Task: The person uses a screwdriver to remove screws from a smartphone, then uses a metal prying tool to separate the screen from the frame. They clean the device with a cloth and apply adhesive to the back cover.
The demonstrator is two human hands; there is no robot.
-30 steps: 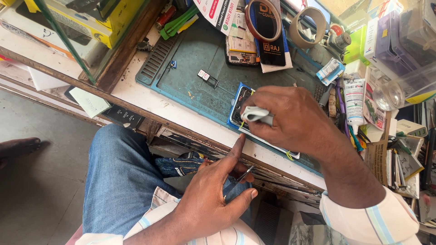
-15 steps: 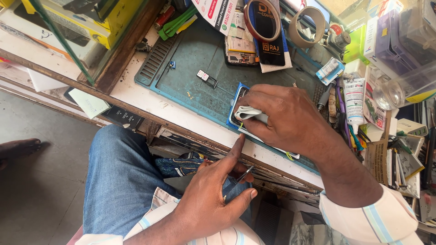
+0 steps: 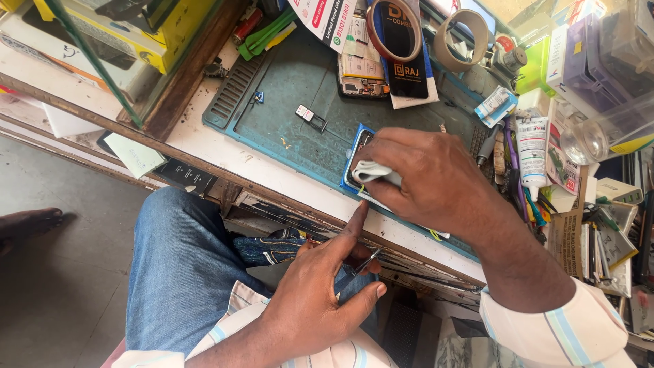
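Observation:
A blue-framed phone (image 3: 354, 160) lies on the teal work mat (image 3: 293, 116). My right hand (image 3: 436, 184) covers most of it and grips a folded white cloth (image 3: 373, 172), pressing it onto the phone's upper end. My left hand (image 3: 320, 293) sits below the bench edge over my lap. Its index finger reaches up to the bench edge beside the phone, and it pinches thin metal tweezers (image 3: 368, 261).
Tape rolls (image 3: 463, 39), phone parts, a glue tube (image 3: 533, 153) and small tools crowd the mat's far and right sides. A small metal tray piece (image 3: 310, 117) lies on the mat. A glass-fronted yellow box (image 3: 146, 31) stands at the left. My jeans-clad leg (image 3: 177, 266) is below.
My right hand has slid the white cloth leftward along the phone, toward its upper end. The left hand has stayed in place.

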